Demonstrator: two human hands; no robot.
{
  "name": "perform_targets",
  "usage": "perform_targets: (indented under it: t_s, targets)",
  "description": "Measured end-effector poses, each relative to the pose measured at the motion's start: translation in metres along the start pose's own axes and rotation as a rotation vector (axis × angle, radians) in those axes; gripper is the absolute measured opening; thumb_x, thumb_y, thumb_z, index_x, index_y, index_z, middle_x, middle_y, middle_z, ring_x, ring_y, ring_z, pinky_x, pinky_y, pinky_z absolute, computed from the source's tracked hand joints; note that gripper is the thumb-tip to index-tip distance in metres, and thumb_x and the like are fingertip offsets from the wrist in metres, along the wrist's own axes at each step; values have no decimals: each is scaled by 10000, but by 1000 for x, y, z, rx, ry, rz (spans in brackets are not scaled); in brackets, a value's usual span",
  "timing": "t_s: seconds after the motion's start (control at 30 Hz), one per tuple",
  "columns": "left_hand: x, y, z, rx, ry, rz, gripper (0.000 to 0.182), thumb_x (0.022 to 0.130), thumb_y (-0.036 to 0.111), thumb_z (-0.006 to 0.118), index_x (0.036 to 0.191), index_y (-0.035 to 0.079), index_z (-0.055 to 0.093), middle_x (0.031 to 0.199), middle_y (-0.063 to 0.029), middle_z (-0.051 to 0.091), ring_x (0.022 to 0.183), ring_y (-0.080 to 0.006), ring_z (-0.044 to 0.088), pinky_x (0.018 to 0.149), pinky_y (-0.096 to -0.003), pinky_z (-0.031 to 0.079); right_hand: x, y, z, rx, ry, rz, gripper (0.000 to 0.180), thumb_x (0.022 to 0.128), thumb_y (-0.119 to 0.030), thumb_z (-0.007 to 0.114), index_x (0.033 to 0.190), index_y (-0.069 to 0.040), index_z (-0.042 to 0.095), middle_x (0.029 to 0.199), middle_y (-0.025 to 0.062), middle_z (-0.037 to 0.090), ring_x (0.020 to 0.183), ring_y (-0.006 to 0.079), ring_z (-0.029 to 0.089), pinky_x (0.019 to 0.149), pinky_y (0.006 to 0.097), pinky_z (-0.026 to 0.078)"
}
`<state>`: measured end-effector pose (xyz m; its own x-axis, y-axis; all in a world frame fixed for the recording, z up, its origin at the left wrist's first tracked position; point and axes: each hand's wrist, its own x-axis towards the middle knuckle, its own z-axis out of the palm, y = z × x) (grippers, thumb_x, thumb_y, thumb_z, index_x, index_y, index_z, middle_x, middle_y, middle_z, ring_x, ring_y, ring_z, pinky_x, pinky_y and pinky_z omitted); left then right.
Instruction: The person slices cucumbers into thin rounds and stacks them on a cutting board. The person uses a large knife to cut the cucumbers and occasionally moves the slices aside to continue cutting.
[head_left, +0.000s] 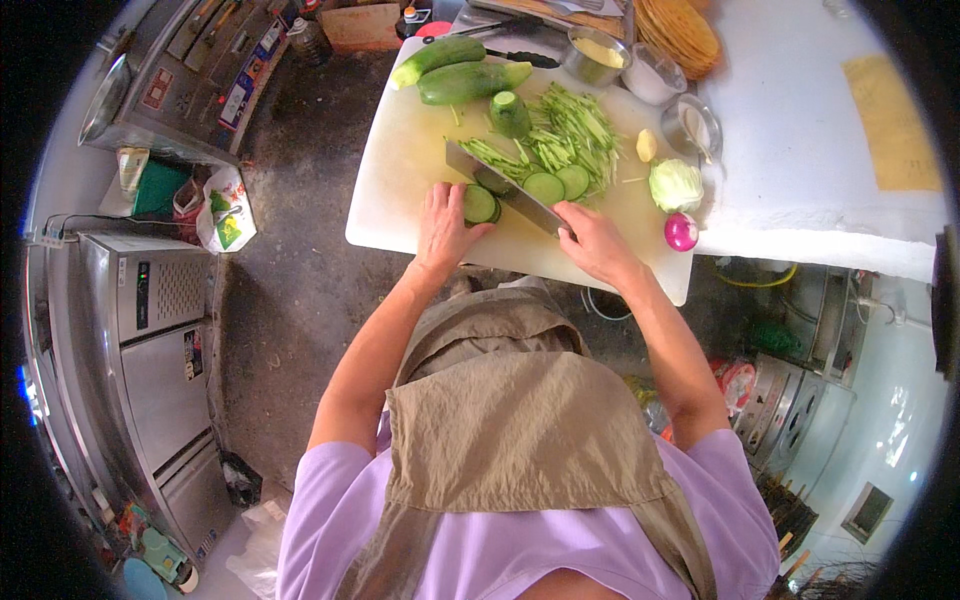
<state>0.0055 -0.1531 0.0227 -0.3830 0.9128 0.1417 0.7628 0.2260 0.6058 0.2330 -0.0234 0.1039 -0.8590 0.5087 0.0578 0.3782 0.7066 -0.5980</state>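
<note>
My right hand (598, 244) grips the handle of a cleaver (517, 191), its broad blade slanting up and left across the cutting board (382, 217). Against the left side of a short stack of zucchini slices (479, 204), my left hand (444, 229) holds on with fingers and thumb. Two more round slices (544, 188) lie just beyond the blade, partly overlapping. Behind them spreads a heap of zucchini shreds (574, 131). A cut zucchini piece (510, 115) stands on end beside the heap. Two whole zucchinis (475, 82) lie at the board's far left.
On the right are a garlic clove or ginger piece (646, 145), a cabbage chunk (676, 185) and a purple onion (681, 232). A metal cup of yellow bits (596, 56), a bowl of white powder (654, 73) and a metal bowl with a spoon (691, 126) stand behind. A black-handled knife (525, 57) lies near.
</note>
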Motion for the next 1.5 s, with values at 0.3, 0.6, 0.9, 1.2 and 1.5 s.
perform_targets:
  t_s: [0.3, 0.6, 0.9, 1.2, 1.5]
  targets:
    - [8, -11, 1, 34, -31, 427, 284, 873, 69, 669, 1151, 26, 629, 1181, -125, 621, 1087, -334, 570, 955, -419, 493, 6, -34, -8, -97, -180, 176, 711, 927, -30, 527, 1578, -257, 352, 797, 275, 647, 691, 458, 645, 644, 542, 503]
    - [12, -16, -3, 12, -100, 430, 254, 852, 33, 662, 1102, 20, 616, 1137, -138, 602, 1054, -342, 571, 926, -426, 503, 11, -59, -35, -207, -194, 8, 794, 899, 12, 527, 1599, -307, 331, 688, 252, 613, 621, 430, 624, 603, 523, 499]
    - [10, -19, 0, -30, -34, 480, 250, 843, 31, 672, 1086, 22, 616, 1130, -137, 599, 1016, -342, 574, 901, -434, 506, 25, -43, -1, -107, -125, 7, 774, 926, -9, 520, 1600, -334, 323, 686, 247, 614, 620, 433, 626, 622, 534, 501]
    - [11, -22, 1, -13, -103, 489, 247, 852, 40, 677, 1091, 16, 616, 1092, -136, 586, 999, -339, 566, 891, -431, 503, 29, -49, 0, -154, -104, -59, 795, 906, 18, 532, 1605, -298, 324, 703, 234, 631, 627, 418, 638, 629, 522, 511]
    - [8, -21, -5, -64, -109, 450, 246, 864, 40, 672, 1102, 11, 618, 1068, -131, 584, 1054, -339, 572, 913, -436, 504, 23, -46, -15, -183, -242, 47, 777, 913, 41, 516, 1599, -280, 338, 800, 248, 661, 710, 419, 665, 671, 504, 536]
